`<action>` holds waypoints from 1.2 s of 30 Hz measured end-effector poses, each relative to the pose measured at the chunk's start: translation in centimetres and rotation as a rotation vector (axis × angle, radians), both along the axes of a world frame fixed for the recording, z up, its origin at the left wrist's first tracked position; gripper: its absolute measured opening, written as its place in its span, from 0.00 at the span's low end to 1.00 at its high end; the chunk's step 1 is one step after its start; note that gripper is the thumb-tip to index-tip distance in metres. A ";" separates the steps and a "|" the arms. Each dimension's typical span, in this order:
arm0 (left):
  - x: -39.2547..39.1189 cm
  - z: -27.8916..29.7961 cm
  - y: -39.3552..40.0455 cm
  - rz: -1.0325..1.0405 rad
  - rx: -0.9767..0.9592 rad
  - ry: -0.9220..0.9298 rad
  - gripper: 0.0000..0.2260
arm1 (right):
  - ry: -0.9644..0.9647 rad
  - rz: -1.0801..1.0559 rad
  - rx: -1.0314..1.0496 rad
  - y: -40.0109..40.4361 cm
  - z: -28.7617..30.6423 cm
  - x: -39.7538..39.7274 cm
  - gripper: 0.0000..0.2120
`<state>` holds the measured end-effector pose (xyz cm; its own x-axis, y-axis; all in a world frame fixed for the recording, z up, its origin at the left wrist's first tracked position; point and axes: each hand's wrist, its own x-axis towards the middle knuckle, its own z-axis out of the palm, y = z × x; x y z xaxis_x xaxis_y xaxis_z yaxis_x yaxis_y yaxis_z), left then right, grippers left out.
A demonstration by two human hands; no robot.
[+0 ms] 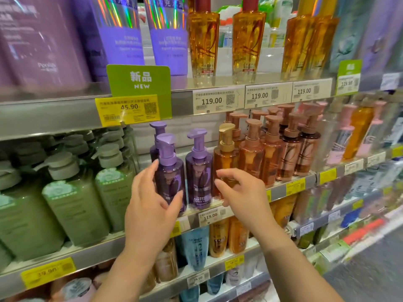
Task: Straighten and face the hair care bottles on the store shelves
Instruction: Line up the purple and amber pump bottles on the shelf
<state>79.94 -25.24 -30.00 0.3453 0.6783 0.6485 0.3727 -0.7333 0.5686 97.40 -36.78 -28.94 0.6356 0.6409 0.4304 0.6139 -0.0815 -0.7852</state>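
both hands work the middle shelf [281, 188]: left hand [150, 205] cups the near purple bottle [171, 171] at the front edge, fingers loosely spread; right hand [237, 192] hovers half-curled before the amber bottle [224, 158], holding nothing. facing seems underway; next, probably turn the label forward and align it with its right neighbour

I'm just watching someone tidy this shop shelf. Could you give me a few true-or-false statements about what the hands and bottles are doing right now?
1. The left hand holds a purple pump bottle. True.
2. The right hand grips a green pump bottle. False: it hovers in front of the amber pump bottle, holding nothing that I can see.
3. The green "NEW" sign hangs from the shelf above the purple bottles. True.
4. The price tag below the hands reads 45.90. False: it reads 119.00.
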 end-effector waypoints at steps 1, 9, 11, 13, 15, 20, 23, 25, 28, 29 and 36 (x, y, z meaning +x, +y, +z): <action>0.1 0.4 -0.6 -0.022 0.048 -0.042 0.32 | 0.010 0.009 0.005 -0.6 0.0 0.0 0.09; 2.9 1.9 -5.1 -0.174 0.069 -0.061 0.15 | 0.134 0.085 0.007 -5.9 0.4 2.8 0.09; 4.1 2.4 -6.2 -0.203 0.072 -0.063 0.14 | 0.134 0.036 0.061 -7.3 1.2 4.6 0.11; 5.4 3.2 -7.1 -0.223 0.086 -0.060 0.14 | 0.147 0.021 0.109 -8.4 2.4 6.3 0.10; 6.8 4.2 -7.8 -0.241 0.098 -0.071 0.13 | 0.142 0.035 0.152 -9.1 3.3 7.7 0.11; 10.1 7.7 -9.8 -0.201 0.143 -0.103 0.12 | 0.180 0.176 0.197 -10.7 5.8 10.9 0.10; 12.1 9.7 -11.0 -0.164 0.141 -0.131 0.11 | 0.190 0.250 0.180 -11.5 7.2 12.8 0.09; 13.5 10.7 -11.9 -0.145 0.156 -0.155 0.10 | 0.175 0.289 0.183 -12.1 7.9 14.2 0.09; 15.4 11.7 -13.1 -0.098 0.199 -0.176 0.12 | 0.173 0.338 0.187 -13.2 8.5 16.5 0.09; 15.9 12.0 -13.5 -0.081 0.201 -0.182 0.11 | 0.179 0.350 0.192 -13.5 8.5 17.2 0.08; 19.4 12.5 -16.0 -0.007 0.213 -0.185 0.10 | 0.199 0.446 0.187 -14.7 8.7 21.8 0.10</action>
<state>99.32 -41.22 -17.53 0.2120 0.5182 0.8286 0.2710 -0.8458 0.4596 119.22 -51.49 -20.25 0.4001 0.7914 0.4622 0.3942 0.3067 -0.8663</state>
